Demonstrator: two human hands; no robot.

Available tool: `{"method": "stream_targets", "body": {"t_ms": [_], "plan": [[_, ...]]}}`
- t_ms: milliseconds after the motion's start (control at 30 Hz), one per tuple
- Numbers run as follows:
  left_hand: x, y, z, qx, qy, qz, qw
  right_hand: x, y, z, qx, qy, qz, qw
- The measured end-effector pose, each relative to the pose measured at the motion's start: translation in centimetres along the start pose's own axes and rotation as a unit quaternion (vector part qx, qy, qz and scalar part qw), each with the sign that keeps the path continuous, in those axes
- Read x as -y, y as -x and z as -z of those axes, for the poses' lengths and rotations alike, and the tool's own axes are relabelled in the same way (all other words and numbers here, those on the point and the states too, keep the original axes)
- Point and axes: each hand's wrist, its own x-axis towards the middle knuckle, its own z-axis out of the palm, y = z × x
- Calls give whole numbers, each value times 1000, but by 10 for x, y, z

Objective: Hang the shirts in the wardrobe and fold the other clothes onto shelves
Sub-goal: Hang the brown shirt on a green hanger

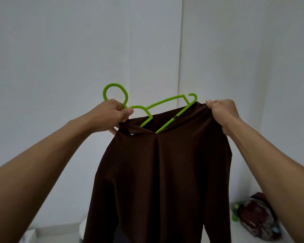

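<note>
Hanger-threading is underway: my left hand (112, 112) clamps the green hanger (167, 109) below its hook, my right hand (221, 111) pinches the brown shirt (165, 172) shoulder beside the hanger's far tip. Next I probably tug that shoulder over the tip.

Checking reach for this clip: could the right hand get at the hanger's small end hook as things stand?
Probably yes. The right hand grips the brown shirt's shoulder just beside the green hanger's end hook, which sticks out bare above the fabric. It would have to release the shirt first; nothing else blocks it.
</note>
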Motion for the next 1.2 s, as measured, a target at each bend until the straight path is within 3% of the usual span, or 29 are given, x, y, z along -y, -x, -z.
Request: {"method": "stream_targets", "body": {"t_ms": [367, 600, 733, 867, 967, 1133, 1200], "plan": [[-24, -3, 5, 71, -51, 15, 996, 4, 5, 3, -50, -33, -3, 998], [-33, 1, -1, 35, -148, 38, 988, 12, 10, 9, -15, 11, 51, 999], [-30, -2, -6, 46, -240, 1, 970, 21, 10, 11, 39, 34, 106, 993], [-23, -6, -6, 46, -220, -19, 974, 23, 14, 12, 145, 59, 149, 976], [-27, -10, -10, 32, -207, -43, 977, 14, 18, 1, 200, 158, 173, 951], [-33, -17, -8, 22, -194, -60, 979, 5, 27, -2, 328, 206, 103, 916], [-34, -17, -10, 28, -201, -62, 977, 3, 26, -1, 331, 245, 116, 904]]}}
